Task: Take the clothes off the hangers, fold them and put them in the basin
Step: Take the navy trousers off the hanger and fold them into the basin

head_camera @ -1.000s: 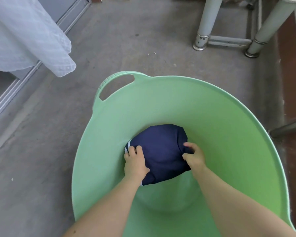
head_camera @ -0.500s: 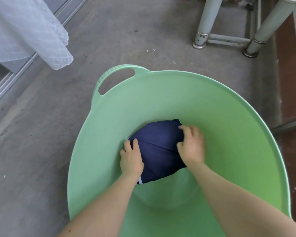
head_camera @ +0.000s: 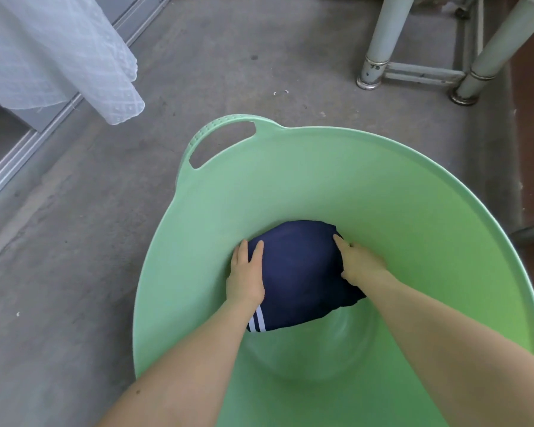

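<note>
Garment [head_camera: 299, 272], navy, folded, in basin [head_camera: 383, 186]: probably soft, light, limp; left hand [head_camera: 245, 274] and right hand [head_camera: 359, 261] press flat-fingered on its sides; best lifted from beneath both edges.

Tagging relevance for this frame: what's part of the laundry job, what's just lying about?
Job:
navy folded garment, inside the green basin
left hand and right hand, both pressing on it
white cloth hanging top left, likely next; no hanger visible

Lying about:
metal frame legs
door track
</note>
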